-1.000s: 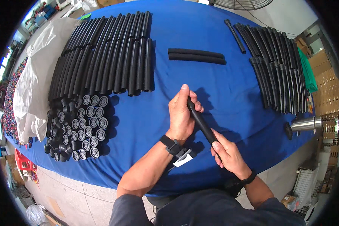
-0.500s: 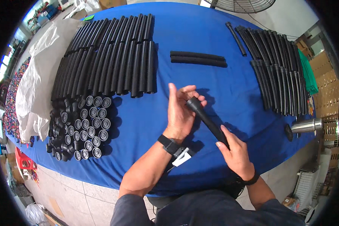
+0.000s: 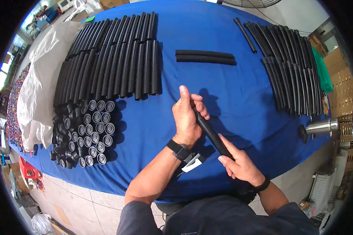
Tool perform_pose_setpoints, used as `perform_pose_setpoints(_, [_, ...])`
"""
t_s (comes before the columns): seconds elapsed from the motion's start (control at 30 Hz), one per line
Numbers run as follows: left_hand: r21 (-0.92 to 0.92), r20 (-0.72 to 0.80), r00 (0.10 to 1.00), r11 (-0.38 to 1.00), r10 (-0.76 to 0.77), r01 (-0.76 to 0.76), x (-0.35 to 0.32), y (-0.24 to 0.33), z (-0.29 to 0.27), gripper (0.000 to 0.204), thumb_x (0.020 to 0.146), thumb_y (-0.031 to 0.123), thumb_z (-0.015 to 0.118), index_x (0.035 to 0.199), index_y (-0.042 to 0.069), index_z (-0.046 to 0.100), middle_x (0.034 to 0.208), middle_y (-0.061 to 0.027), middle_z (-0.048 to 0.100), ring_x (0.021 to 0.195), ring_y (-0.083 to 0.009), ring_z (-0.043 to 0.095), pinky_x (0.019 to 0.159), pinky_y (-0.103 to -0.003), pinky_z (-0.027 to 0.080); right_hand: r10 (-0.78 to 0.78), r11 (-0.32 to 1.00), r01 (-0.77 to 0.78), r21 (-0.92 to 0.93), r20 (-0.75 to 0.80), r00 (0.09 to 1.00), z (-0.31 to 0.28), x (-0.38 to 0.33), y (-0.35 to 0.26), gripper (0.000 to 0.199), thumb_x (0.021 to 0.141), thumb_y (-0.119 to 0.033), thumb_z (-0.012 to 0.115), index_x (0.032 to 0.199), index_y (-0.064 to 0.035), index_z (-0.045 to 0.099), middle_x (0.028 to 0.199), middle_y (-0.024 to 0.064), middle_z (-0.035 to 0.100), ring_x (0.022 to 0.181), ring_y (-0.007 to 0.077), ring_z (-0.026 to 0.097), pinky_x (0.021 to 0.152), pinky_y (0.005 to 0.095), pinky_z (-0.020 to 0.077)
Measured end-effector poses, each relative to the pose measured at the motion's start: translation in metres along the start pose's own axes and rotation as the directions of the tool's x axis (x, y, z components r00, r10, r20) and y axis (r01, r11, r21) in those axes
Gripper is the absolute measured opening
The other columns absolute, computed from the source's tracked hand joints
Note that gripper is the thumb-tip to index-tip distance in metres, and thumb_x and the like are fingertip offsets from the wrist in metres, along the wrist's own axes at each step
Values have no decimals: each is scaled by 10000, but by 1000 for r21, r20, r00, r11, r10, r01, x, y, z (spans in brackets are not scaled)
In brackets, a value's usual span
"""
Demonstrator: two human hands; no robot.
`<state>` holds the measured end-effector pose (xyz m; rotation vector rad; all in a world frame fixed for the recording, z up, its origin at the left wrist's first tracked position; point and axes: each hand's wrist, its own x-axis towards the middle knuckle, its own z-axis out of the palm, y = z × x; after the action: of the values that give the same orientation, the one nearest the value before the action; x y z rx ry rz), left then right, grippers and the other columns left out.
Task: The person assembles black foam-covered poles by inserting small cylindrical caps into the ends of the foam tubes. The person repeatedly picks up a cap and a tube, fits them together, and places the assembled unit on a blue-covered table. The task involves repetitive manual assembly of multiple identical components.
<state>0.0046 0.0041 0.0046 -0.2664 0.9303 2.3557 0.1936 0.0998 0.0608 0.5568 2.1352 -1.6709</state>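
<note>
A black tube (image 3: 213, 135) slants between my two hands above the blue cloth. My left hand (image 3: 188, 116) is wrapped round its upper end, which the fingers and palm now cover. Lower down, my right hand (image 3: 241, 166) grips the tube with the thumb laid along it. Beyond my hands, two black tubes (image 3: 206, 57) lie side by side on the cloth. To the left stand several round black end caps (image 3: 94, 128), below rows of plain black tubes (image 3: 123, 70).
Rows of capped black tubes (image 3: 292, 70) lie at the right, with a single capped tube (image 3: 245, 35) beside them. A metal cylinder (image 3: 321, 126) sits near the right edge. White plastic sheeting (image 3: 43, 84) covers the left side. A fan (image 3: 251, 3) stands behind the blue-covered table (image 3: 145, 182).
My left hand has closed over the tube's capped end, which showed beside its open fingers before. My right hand has shifted slightly left along with the tube.
</note>
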Motion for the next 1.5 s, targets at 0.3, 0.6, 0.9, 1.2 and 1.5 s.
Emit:
perform_pose_setpoints(0.3, [-34,-43,999,999,-23,21,0,3,-3,522,1045,566,492,846,86,546,596,4,406,524,-143,447,483,-310,392,-249,938,221,-267,-73,966,6,6,11,687,1011,-114,604,1596,-36,255,763,188,623,671,301,667,663,398,538])
perform_pose_setpoints(0.6, [-56,-44,999,998,14,-16,1,2,-3,482,1047,546,506,815,126,548,600,24,401,545,-122,417,503,-287,361,-460,820,389,-420,-80,884,2,11,21,775,978,-158,662,1601,-29,220,990,313,672,876,469,680,748,480,539])
perform_pose_setpoints(0.9, [-217,194,975,965,-107,149,13,4,-14,441,1028,514,571,883,99,604,597,28,422,532,-108,416,485,-264,369,-94,906,22,422,150,984,-30,-3,23,534,1060,-285,577,1504,-37,415,855,29,595,671,94,631,489,243,493])
perform_pose_setpoints(1.2, [-181,130,989,979,-75,98,8,-3,-12,412,1031,460,596,821,104,581,581,23,421,506,-111,412,438,-267,337,-7,888,-114,445,261,965,-12,-5,17,462,1078,-283,535,1463,-69,396,784,-21,463,496,32,472,397,210,398])
perform_pose_setpoints(1.5, [-133,107,992,988,-61,75,7,-2,-8,404,1024,481,595,820,132,575,589,47,395,517,-100,402,447,-255,327,15,977,-51,208,171,985,-12,-7,4,455,1072,-307,541,1448,-80,422,683,-25,482,508,55,524,420,228,443])
